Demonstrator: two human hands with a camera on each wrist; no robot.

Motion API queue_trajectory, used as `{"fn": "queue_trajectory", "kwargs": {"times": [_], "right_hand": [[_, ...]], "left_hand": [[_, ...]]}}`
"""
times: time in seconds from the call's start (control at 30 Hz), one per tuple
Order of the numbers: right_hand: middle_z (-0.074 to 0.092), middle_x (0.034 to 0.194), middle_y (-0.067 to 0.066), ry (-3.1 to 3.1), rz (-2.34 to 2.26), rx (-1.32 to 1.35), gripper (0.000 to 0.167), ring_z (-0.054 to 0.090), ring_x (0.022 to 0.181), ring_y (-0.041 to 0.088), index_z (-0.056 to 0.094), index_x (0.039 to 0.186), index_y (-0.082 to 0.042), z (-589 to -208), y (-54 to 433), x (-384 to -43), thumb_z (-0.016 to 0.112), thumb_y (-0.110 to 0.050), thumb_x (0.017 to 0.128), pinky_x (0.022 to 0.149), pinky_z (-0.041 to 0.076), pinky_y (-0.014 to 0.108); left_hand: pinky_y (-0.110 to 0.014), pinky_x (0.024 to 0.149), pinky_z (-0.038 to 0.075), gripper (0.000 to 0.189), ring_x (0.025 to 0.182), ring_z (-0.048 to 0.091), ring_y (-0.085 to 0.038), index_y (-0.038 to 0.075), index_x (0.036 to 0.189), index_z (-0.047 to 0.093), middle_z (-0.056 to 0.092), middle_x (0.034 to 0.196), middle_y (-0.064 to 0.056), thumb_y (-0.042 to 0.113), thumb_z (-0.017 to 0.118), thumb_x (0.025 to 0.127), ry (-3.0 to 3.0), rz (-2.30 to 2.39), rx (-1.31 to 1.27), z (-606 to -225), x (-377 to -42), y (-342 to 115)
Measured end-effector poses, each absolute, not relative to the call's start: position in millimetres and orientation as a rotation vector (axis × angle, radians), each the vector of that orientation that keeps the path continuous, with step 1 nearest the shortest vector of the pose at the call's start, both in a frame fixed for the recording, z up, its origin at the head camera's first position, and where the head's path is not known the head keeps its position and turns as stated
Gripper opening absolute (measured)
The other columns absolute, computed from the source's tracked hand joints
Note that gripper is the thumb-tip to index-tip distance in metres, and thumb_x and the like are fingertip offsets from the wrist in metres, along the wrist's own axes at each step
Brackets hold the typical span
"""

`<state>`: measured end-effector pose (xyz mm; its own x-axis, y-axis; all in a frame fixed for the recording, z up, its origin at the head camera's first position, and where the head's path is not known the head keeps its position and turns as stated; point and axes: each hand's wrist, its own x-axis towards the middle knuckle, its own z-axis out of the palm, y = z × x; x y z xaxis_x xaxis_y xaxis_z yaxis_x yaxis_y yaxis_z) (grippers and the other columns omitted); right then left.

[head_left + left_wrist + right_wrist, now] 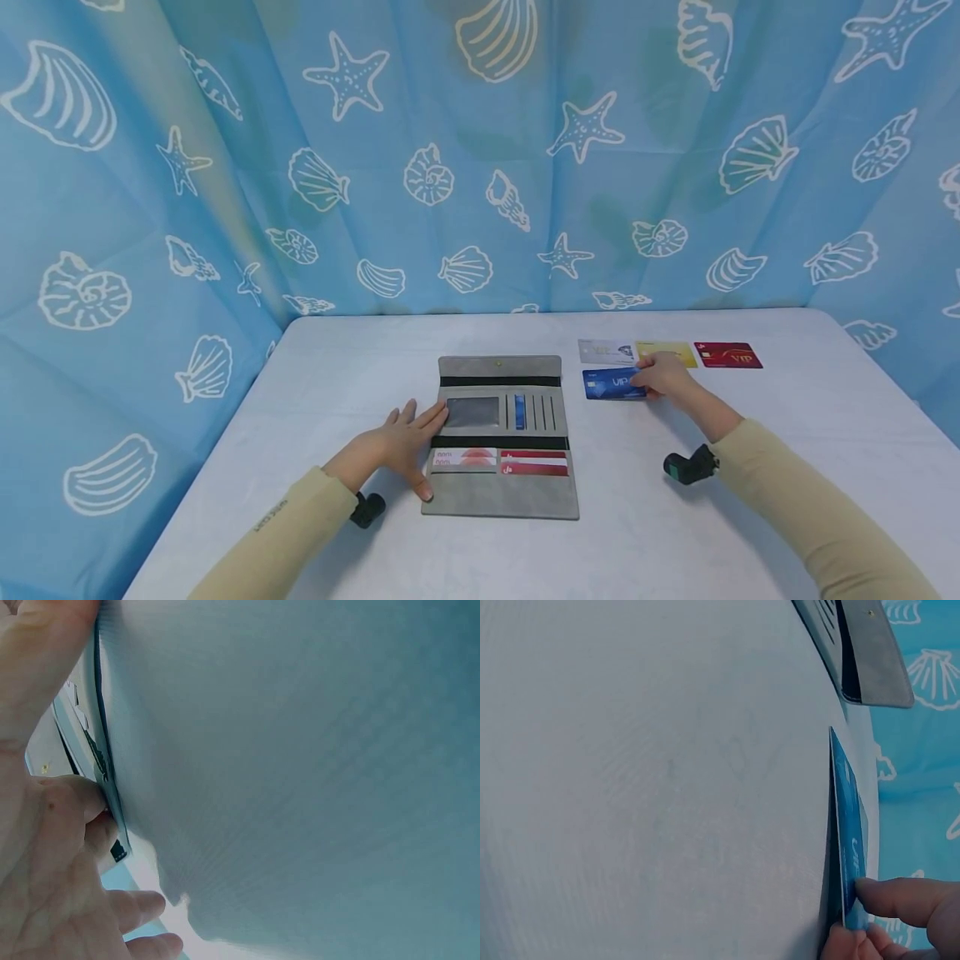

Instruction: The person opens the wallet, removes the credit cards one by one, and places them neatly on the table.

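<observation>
- The white tabletop (637, 533) carries an open gray wallet (502, 497).
- The left grip (401, 446), spread and loose, touches its left side.
- The right grip (664, 376) pinches the blue card (609, 384), right of the wallet.
- Three cards (727, 355) lie just behind it.

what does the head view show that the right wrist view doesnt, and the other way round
Only the head view: the left hand at the side of the wallet, the pocketed cards in the wallet's lower part, plus the gold card and red card on the table.

Only the right wrist view: the blue card nearly edge-on, with a dark strip of shadow along its thin edge.

Both: the right hand pinching that blue card, some of the wallet, the table and the shell-print curtain.
</observation>
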<state>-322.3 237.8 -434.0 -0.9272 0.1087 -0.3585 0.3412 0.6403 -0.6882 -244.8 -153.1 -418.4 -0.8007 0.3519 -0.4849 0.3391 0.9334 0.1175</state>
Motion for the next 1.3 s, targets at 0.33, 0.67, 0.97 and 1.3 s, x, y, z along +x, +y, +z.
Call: {"fn": "queue_trajectory", "kwargs": {"times": [0.33,0.67,0.97,1.3], "right_hand": [[0.047,0.109,0.028,2.729,-0.898,0.296,0.046,0.053,0.082,0.028,0.043,0.117,0.014,-433.8,222.9,-318.2,0.064,-0.011,0.083,0.066,0.049,0.028],[0.047,0.116,0.032,2.78,-0.765,0.272,0.053,0.049,0.094,0.036,0.044,0.119,0.016,-435.5,218.1,-319.8,0.067,-0.015,0.082,0.086,0.046,0.044],[0.05,0.11,0.03,2.784,-0.693,0.237,0.053,0.053,0.088,0.033,0.045,0.117,0.016,-432.6,217.4,-321.8,0.068,-0.016,0.082,0.077,0.05,0.038],[0.051,0.104,0.03,2.77,-0.615,0.207,0.062,0.057,0.072,0.028,0.037,0.123,0.018,-426.7,214.2,-320.2,0.068,-0.016,0.082,0.058,0.051,0.027]], "left_hand": [[-0.053,0.111,0.004,0.12,0.139,-0.001,-0.039,0.017,0.148,0.011,0.003,0.155,0.0,0.051,0.08,0.056,2.579,0.042,0.501,-416.1,-242.4,-152.9],[-0.053,0.111,0.003,0.12,0.139,-0.002,-0.039,0.016,0.148,0.01,0.002,0.155,0.0,0.051,0.08,0.057,2.577,0.058,0.503,-417.7,-241.6,-155.0],[-0.053,0.111,0.004,0.12,0.139,-0.002,-0.039,0.016,0.148,0.01,0.001,0.155,0.0,0.052,0.079,0.057,2.578,0.044,0.512,-417.9,-241.3,-156.1],[-0.054,0.11,0.008,0.121,0.138,0.001,-0.041,0.012,0.148,0.01,0.001,0.155,-0.001,0.053,0.08,0.057,2.589,-0.012,0.578,-417.1,-242.6,-155.0]]}}
